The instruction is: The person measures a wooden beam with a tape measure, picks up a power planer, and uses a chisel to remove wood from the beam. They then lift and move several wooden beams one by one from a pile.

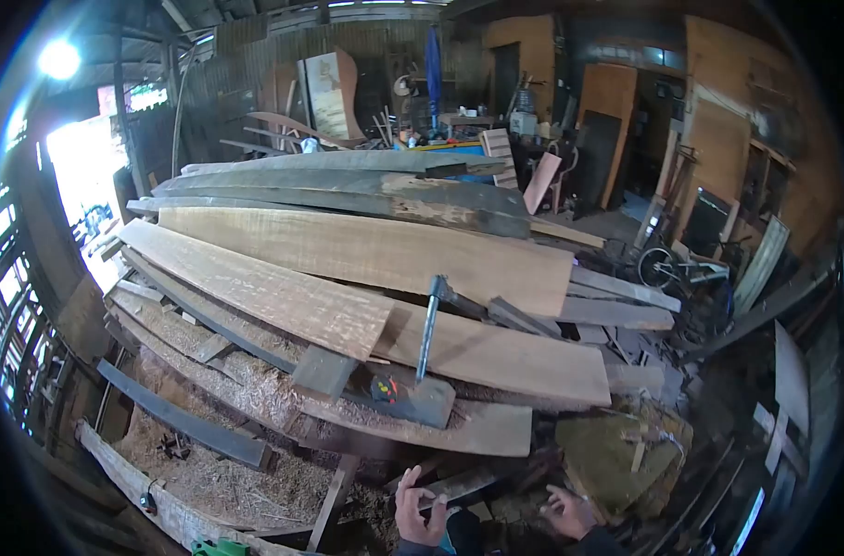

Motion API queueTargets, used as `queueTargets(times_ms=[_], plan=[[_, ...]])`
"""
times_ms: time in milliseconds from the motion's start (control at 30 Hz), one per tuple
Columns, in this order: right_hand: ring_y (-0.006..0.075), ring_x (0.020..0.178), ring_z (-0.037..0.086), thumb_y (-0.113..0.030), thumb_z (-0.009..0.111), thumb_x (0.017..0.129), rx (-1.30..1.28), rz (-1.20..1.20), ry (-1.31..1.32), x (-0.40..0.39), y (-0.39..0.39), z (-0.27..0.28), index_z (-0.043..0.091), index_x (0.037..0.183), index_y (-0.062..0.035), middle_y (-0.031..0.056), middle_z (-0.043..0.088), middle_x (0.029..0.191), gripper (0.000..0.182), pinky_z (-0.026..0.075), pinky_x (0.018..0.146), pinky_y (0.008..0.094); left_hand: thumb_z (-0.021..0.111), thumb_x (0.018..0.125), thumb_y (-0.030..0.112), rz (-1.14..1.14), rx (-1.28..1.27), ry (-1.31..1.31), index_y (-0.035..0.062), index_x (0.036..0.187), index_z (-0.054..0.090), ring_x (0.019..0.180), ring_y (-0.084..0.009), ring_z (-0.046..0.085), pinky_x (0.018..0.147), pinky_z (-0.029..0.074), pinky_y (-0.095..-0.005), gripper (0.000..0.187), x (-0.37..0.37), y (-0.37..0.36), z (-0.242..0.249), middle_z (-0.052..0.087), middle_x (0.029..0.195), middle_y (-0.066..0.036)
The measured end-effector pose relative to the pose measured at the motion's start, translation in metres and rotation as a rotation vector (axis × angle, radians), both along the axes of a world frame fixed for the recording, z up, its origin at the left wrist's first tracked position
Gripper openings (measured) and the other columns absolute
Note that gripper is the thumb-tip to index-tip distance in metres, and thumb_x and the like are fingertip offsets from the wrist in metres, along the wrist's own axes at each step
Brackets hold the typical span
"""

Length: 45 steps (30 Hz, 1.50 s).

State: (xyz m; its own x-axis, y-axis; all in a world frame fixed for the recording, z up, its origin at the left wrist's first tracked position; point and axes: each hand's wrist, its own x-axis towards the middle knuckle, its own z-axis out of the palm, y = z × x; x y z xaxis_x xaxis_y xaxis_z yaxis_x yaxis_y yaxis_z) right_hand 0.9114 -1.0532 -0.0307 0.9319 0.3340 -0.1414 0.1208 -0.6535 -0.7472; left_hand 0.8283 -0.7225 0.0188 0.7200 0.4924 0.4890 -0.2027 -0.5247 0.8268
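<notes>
My left hand [420, 509] is raised at the bottom of the head view, palm turned inward, its fingers apart and curved. To its right, my right hand [568, 512] is also held with the fingers spread. Neither hand shows anything in it. Just beyond the left hand runs a wooden plank [487, 428] scattered with shavings. On a short dark block [426, 402] lies a small black object with red and yellow-green marks [383, 387]. An upright metal bar clamp [428, 329] rises from that block. A worn greenish board [616, 463] lies beyond my right hand.
Long boards [366, 246] are stacked across the middle. Sawdust [255, 486] and a dark beam [185, 417] lie at the left. A green tool [220, 549] shows at the bottom edge. Farther back are a bicycle wheel [658, 267] and leaning wood panels [607, 130].
</notes>
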Motion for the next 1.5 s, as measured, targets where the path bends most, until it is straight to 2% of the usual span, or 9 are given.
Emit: queueTargets(times_ms=[433, 567, 600, 667, 800, 900, 933, 1233, 1500], plan=[[0.0314, 0.093, 0.073, -0.017, 0.075, 0.084, 0.166, 0.094, -0.25, 0.202, 0.067, 0.078, 0.059, 0.133, 0.0025, 0.024, 0.068, 0.117, 0.055, 0.058, 0.078, 0.0401, 0.074, 0.08, 0.008, 0.012, 0.146, -0.003, 0.0025, 0.096, 0.069, 0.136, -0.0428, 0.05, 0.113, 0.04, -0.0495, 0.018, 0.139, 0.06, 0.093, 0.054, 0.144, -0.025], [0.0189, 0.083, 0.069, -0.016, 0.075, 0.085, 0.094, 0.056, -0.166, 0.242, 0.063, 0.067, 0.057, 0.135, 0.0053, 0.0156, 0.07, 0.102, 0.057, 0.056, 0.072, 0.0321, 0.072, 0.084, 0.008, 0.071, 0.151, -0.065, 0.0042, 0.106, 0.071, 0.135, -0.0424, 0.051, 0.113, 0.04, -0.0494, 0.022, 0.153, 0.058, 0.1, 0.055, 0.144, -0.021], [0.0189, 0.083, 0.069, -0.016, 0.075, 0.085, 0.106, 0.109, -0.172, 0.255, 0.062, 0.067, 0.057, 0.135, 0.0053, 0.0156, 0.07, 0.102, 0.057, 0.056, 0.072, 0.0321, 0.065, 0.095, 0.006, -0.149, -0.245, -0.356, 0.0032, 0.155, 0.04, 0.144, -0.0449, 0.039, 0.113, 0.038, -0.053, 0.066, 0.166, 0.05, 0.057, 0.038, 0.156, -0.03], [0.0252, 0.097, 0.071, -0.039, 0.067, 0.099, 0.108, 0.098, -0.23, 0.275, 0.059, 0.074, 0.057, 0.143, -0.0086, 0.0153, 0.072, 0.106, 0.054, 0.056, 0.079, 0.0437, 0.067, 0.09, 0.002, -0.095, -0.017, -0.248, 0.0024, 0.138, 0.056, 0.14, -0.0452, 0.044, 0.11, 0.041, -0.0532, 0.049, 0.164, 0.05, 0.072, 0.044, 0.15, -0.03], [0.0281, 0.087, 0.071, -0.03, 0.072, 0.094, -0.066, 0.1, -0.422, 0.285, 0.092, 0.196, 0.07, 0.128, -0.0093, 0.014, 0.074, 0.097, 0.04, 0.056, 0.077, 0.0416, 0.069, 0.087, 0.007, 0.023, 0.179, -0.142, 0.0018, 0.113, 0.065, 0.139, -0.0448, 0.045, 0.113, 0.037, -0.0537, 0.027, 0.164, 0.036, 0.108, 0.048, 0.146, -0.029], [0.0336, 0.088, 0.072, -0.028, 0.072, 0.093, 0.188, 0.232, -0.345, 0.345, 0.095, 0.178, 0.059, 0.141, -0.0092, 0.0183, 0.074, 0.095, 0.053, 0.056, 0.077, 0.0448, 0.069, 0.087, 0.009, 0.116, 0.17, -0.111, 0.0024, 0.112, 0.065, 0.139, -0.0449, 0.045, 0.115, 0.035, -0.0534, 0.026, 0.174, 0.029, 0.111, 0.05, 0.146, -0.027], [0.0127, 0.082, 0.061, -0.018, 0.073, 0.088, 0.421, 0.173, -0.301, 0.367, 0.105, 0.171, 0.058, 0.135, 0.0046, 0.0078, 0.065, 0.095, 0.054, 0.052, 0.073, 0.0282, 0.067, 0.088, 0.008, 0.146, 0.137, -0.125, 0.0028, 0.11, 0.065, 0.139, -0.0448, 0.046, 0.115, 0.035, -0.0532, 0.023, 0.179, 0.023, 0.114, 0.051, 0.146, -0.026], [0.0159, 0.106, 0.056, -0.021, 0.066, 0.098, 0.696, 0.144, -0.478, 0.489, 0.131, 0.299, 0.04, 0.152, 0.0019, 0.0103, 0.058, 0.122, 0.064, 0.047, 0.095, 0.0325, 0.071, 0.089, 0.01, 0.052, 0.001, -0.031, 0.0036, 0.113, 0.068, 0.13, -0.0382, 0.058, 0.108, 0.045, -0.044, 0.024, 0.244, -0.016, 0.139, 0.058, 0.142, -0.02], [0.0211, 0.127, 0.055, -0.036, 0.076, 0.093, 0.888, 0.154, 0.08, 0.583, 0.178, 0.291, 0.036, 0.155, -0.0001, 0.0129, 0.056, 0.138, 0.083, 0.04, 0.109, 0.0352, 0.073, 0.093, 0.015, 0.054, -0.11, -0.029, 0.0036, 0.124, 0.062, 0.126, -0.0335, 0.062, 0.103, 0.048, -0.0394, 0.034, 0.295, -0.038, 0.152, 0.063, 0.137, -0.019]])
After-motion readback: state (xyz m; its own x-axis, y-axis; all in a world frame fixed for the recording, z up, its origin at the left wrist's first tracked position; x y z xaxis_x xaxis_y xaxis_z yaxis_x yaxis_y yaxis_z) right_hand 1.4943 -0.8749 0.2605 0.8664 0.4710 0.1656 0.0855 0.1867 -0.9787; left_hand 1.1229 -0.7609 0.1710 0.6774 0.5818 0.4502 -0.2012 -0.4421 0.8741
